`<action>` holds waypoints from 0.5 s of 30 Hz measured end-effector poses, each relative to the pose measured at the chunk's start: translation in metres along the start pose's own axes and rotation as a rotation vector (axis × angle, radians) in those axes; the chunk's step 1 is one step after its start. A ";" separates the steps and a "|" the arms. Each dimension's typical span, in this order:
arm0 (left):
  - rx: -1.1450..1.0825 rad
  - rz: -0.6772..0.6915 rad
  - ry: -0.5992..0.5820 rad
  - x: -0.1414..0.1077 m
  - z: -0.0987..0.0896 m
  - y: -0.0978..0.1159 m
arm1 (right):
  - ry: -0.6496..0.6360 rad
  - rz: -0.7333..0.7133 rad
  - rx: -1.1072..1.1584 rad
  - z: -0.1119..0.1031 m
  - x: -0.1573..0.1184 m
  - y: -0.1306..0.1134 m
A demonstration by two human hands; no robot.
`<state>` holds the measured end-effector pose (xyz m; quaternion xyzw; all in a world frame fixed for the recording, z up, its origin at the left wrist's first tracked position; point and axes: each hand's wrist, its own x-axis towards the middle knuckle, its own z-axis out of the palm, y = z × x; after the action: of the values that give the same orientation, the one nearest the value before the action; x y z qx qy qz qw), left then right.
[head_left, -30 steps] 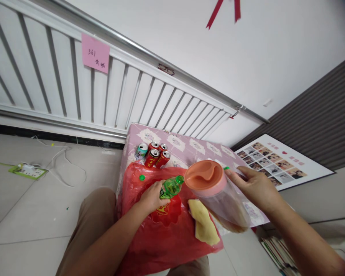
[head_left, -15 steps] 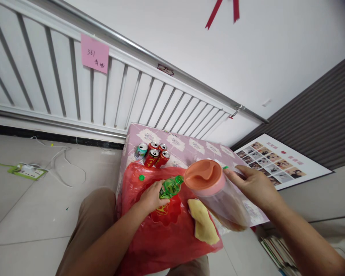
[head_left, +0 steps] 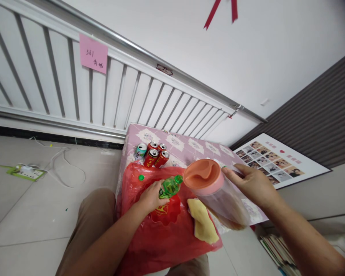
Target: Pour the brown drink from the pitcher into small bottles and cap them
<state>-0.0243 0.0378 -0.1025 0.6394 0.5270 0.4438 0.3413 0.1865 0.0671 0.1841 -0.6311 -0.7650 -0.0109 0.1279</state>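
Note:
My left hand (head_left: 153,196) is wrapped round a green plastic bottle (head_left: 170,186), which leans to the right with its mouth uncapped. Close beside that mouth is the orange lid (head_left: 203,174) of a clear pitcher (head_left: 225,203), tilted, with brownish liquid low inside. My right hand (head_left: 254,184) grips the pitcher at its far side, where the handle is mostly hidden. Under my left hand lies a red scalloped tray (head_left: 172,214) on a red plastic sheet (head_left: 158,249). A green bottle cap (head_left: 141,177) rests on the sheet, and a yellow cloth (head_left: 204,226) lies to the right.
Several opened drink cans (head_left: 152,157) stand together at the back left of the patterned tablecloth (head_left: 195,147). A white radiator (head_left: 143,99) runs behind. A green power strip (head_left: 27,172) with cables is on the floor; a photo board (head_left: 299,163) and books (head_left: 276,253) are at right.
Almost nothing differs. The view has shifted very slightly; both hands keep hold of the bottle and the pitcher in the same positions.

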 end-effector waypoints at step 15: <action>0.022 -0.002 0.005 0.000 0.001 -0.001 | 0.046 -0.041 0.028 -0.003 0.000 -0.004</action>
<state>-0.0239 0.0381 -0.1038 0.6415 0.5335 0.4390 0.3334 0.1832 0.0658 0.1877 -0.6131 -0.7746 -0.0172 0.1543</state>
